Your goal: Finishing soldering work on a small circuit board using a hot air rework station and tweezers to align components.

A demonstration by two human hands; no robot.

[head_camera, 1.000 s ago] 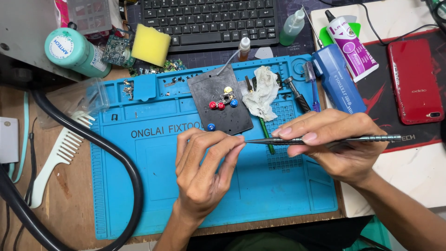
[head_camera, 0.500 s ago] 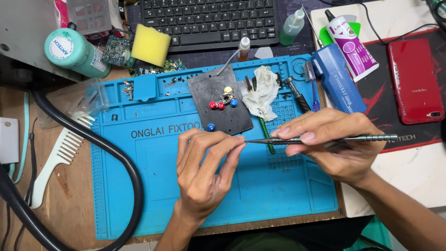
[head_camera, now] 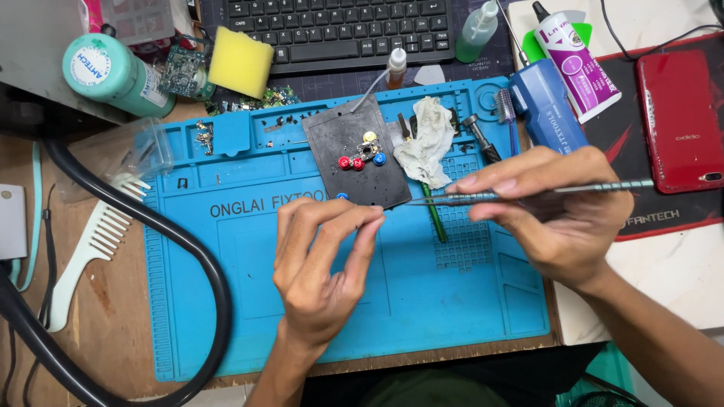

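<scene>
A person's left hand (head_camera: 320, 260) hovers over a blue mat (head_camera: 226, 301), fingertips pinched together near the lower edge of a black plate (head_camera: 354, 162); whether anything tiny sits between them cannot be told. The right hand (head_camera: 554, 211) grasps tweezers (head_camera: 452, 200), held level, their tip pointing left and ending just beside the left fingertips. The plate lies tilted on the mat and carries red, blue and yellow pins. Beside it rest a crumpled rag (head_camera: 426, 139) and a green stick (head_camera: 434, 215). A black hose (head_camera: 204, 256) curves across the mat's left side, next to a white comb (head_camera: 94, 241). Farther back lie a yellow sponge (head_camera: 240, 60), a keyboard (head_camera: 339, 30) and, at right, a red phone (head_camera: 679, 120).
</scene>
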